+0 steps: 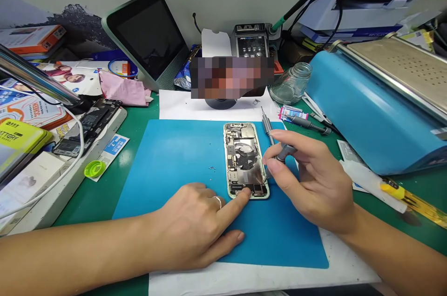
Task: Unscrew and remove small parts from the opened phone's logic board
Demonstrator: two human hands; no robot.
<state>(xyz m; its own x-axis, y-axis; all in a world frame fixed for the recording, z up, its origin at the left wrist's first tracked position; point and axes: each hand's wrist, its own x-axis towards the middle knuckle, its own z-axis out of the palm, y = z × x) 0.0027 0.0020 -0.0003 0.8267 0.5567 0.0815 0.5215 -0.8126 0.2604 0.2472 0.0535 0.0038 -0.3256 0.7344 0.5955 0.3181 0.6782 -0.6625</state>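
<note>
Under the left hand [197,226], part of the phone [246,158] is hidden.

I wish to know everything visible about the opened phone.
The opened phone lies flat on the blue mat, its pale frame rounded at corners. Inside: silvery metal, a dark round patch, circuit parts along the left, a black near-end strip. The left hand touches this end; the right hand holds a tool at its right edge.
</note>
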